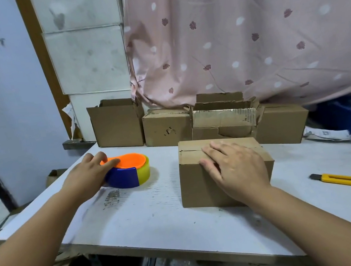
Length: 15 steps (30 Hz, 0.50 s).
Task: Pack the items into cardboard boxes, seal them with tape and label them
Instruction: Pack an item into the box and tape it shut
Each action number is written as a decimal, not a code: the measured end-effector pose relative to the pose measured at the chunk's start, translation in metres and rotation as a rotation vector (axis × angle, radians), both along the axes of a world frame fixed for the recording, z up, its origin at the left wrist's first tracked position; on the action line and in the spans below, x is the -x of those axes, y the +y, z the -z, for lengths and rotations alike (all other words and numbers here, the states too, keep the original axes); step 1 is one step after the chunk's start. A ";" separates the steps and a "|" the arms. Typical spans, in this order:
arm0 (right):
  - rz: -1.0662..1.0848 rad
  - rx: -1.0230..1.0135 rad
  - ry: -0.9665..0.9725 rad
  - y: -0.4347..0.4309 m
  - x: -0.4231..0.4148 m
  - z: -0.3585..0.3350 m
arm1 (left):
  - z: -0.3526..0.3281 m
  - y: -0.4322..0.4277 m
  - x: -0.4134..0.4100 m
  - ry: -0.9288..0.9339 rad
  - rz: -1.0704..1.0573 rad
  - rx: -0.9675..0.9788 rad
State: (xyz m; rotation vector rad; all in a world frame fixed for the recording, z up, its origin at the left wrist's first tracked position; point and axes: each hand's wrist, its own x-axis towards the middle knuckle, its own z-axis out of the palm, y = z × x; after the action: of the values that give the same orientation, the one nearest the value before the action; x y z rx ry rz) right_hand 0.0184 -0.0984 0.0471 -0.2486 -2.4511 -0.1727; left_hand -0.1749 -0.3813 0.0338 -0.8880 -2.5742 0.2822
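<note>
Our left hand (pixel 89 175) grips the orange-blue-yellow plastic tape dispenser (pixel 130 172); at 3 o'clock, our flat-fingered right hand (pixel 235 166) presses the brown cardboard box (pixel 197 188).

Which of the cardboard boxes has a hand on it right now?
The closed box standing alone at the front of the table: the right hand rests on its top. The other boxes line the back edge, untouched.

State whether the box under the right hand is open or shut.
Shut: flaps of the box lie flat, meeting at a seam under the right hand.
</note>
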 end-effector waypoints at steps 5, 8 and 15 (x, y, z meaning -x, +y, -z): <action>-0.020 -0.005 -0.008 0.003 0.001 0.003 | -0.016 0.007 -0.006 -0.011 0.035 0.122; -0.039 -0.007 0.024 0.005 0.003 0.005 | -0.017 0.008 -0.007 -0.075 0.047 0.110; -0.038 0.015 0.006 0.002 -0.002 -0.001 | -0.032 0.015 -0.024 -0.527 0.082 -0.588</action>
State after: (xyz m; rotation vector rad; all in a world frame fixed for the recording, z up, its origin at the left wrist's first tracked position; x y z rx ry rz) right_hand 0.0201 -0.0966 0.0483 -0.2082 -2.4499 -0.1364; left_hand -0.1509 -0.3662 0.0661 -0.9112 -2.8041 -0.7959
